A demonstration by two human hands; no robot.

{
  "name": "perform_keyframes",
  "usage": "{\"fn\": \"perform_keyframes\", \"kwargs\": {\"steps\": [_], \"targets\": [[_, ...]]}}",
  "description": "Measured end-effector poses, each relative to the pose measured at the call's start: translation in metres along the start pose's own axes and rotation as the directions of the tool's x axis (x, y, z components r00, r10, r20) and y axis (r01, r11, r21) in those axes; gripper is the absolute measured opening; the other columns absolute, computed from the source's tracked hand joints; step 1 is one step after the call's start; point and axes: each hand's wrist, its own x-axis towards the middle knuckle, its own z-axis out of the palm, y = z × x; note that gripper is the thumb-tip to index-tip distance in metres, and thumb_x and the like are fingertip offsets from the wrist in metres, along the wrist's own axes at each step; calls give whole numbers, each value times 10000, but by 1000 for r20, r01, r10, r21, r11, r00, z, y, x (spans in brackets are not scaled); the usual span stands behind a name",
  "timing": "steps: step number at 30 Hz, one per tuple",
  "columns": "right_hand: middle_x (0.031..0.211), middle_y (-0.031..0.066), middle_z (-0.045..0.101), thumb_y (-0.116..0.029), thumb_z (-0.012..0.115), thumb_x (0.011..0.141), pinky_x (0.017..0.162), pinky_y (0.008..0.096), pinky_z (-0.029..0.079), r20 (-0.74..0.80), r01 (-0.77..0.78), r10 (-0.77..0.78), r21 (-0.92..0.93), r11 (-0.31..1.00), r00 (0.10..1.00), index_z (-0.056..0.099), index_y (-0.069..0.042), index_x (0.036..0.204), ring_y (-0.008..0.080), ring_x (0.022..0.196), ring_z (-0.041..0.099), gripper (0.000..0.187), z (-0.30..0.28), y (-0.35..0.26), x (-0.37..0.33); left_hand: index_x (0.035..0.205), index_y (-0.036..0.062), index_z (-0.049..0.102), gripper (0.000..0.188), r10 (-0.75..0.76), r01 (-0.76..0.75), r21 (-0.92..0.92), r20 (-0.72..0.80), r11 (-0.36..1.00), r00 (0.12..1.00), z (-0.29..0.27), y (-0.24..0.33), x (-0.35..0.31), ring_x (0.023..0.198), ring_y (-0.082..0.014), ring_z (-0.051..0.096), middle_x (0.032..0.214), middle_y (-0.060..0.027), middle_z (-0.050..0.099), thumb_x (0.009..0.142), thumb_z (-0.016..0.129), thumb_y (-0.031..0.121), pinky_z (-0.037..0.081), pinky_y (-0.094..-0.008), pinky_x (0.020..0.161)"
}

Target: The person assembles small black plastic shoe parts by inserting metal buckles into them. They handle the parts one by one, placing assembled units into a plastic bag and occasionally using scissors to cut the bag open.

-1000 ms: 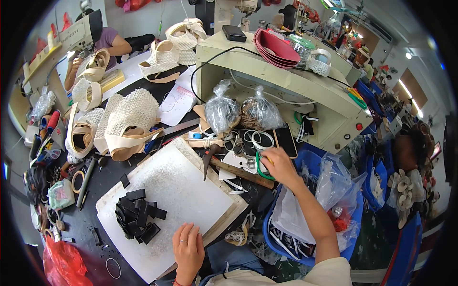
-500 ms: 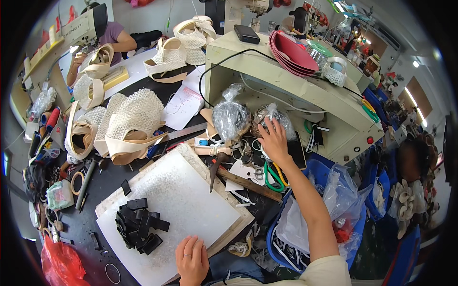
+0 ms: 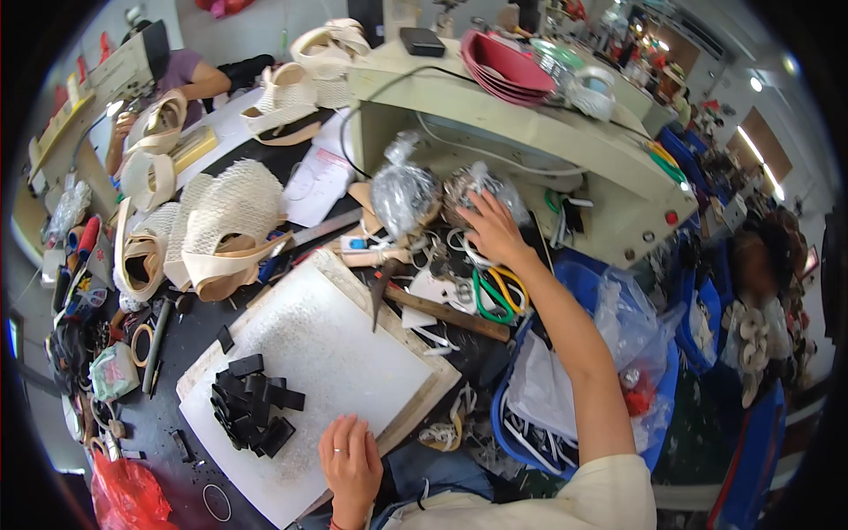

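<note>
Fingers of the left hand (image 3: 352, 468) lie nearly straight and close together on the near edge of the white board (image 3: 358, 371); that grip looks relaxed, with nothing seen in it, and it holds this place across the last second. Left of it on the same board sits a heap of folded black strips (image 3: 258, 402). Farther up, a wooden-handled hammer (image 3: 455, 314) lies across the board's far corner, and just beyond its handle rest scissors with green and yellow handles (image 3: 510, 303). These no longer sit under the right hand (image 3: 495, 236), as they do a second earlier: the scissors now lie loose on the bench (image 3: 193, 380), and the work seems to have turned to the bag. The right forearm (image 3: 583, 344) stretches out past the blue bin (image 3: 497, 430), palm down, fingers fanned over the right-hand clear plastic bag (image 3: 459, 188) with brownish contents. That grip looks open, not closed round anything; whether every fingertip touches the plastic I cannot tell. The bag sits at the open front of a cream metal housing (image 3: 618, 225), just right of a second clear plastic bag (image 3: 402, 190). Stacked red trays (image 3: 503, 71) top the housing.
</note>
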Motion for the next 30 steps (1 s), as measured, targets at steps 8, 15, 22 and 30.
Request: {"fn": "perform_keyframes", "kwargs": {"steps": [8,15,22,30], "targets": [[1363,211,415,-368,739,729,1042,421,308,76,-256,245,321,912,967,424,-80,1343,355,1241,402,748,-69,-3,-186,990,-18,599,181,3,-4,57,11,998,1000,5,0,-7,1046,-357,554,1088,-173,591,810,583,-29,429,-428,898],[1376,244,401,-213,717,744,1049,413,312,558,-663,411,384,643,721,336,-134,1410,353,1296,380,771,-32,-61,-392,1016,-23,597,176,18,-20,73,26,997,999,6,5,-5,1053,-347,551,1106,-160,590,844,559,-13,430,-420,893],[1163,203,589,118,427,691,989,359,390,-479,-824,760,123,553,439,534,30,1207,307,1119,551,534,-152,6,-436,1041,-30,594,185,34,-38,109,31,993,999,7,1,-8,1065,-355,549,1111,-160,592,861,558,-2,439,-433,883],[1273,178,465,-235,701,758,904,449,420,-621,-856,711,-515,-51,331,340,-6,1362,370,1080,511,740,-238,41,-454,1040,-38,592,180,30,-34,133,28,991,999,9,1,-9,1057,-356,552,1100,-166,594,868,554,-3,440,-433,884]]}}
